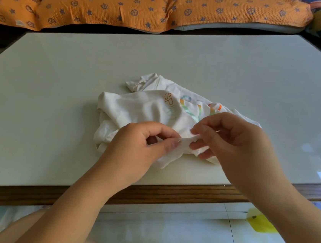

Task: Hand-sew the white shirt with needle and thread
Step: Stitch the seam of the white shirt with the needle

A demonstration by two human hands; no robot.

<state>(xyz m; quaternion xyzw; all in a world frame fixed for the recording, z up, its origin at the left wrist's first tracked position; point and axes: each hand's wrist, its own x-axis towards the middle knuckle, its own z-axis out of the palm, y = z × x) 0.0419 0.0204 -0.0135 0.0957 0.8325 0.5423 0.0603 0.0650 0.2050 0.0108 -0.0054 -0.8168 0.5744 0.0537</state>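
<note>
While pinching shirt (137,106) | left hand (143,139), right hand (231,137) | fingers curled

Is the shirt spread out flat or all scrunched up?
Scrunched up. The shirt lies in a crumpled heap on the table, its printed letters bent by folds. The left hand and right hand pinch its near edge.

Left hand (139,139), right hand (233,138): seemingly pinch-curled.
</note>
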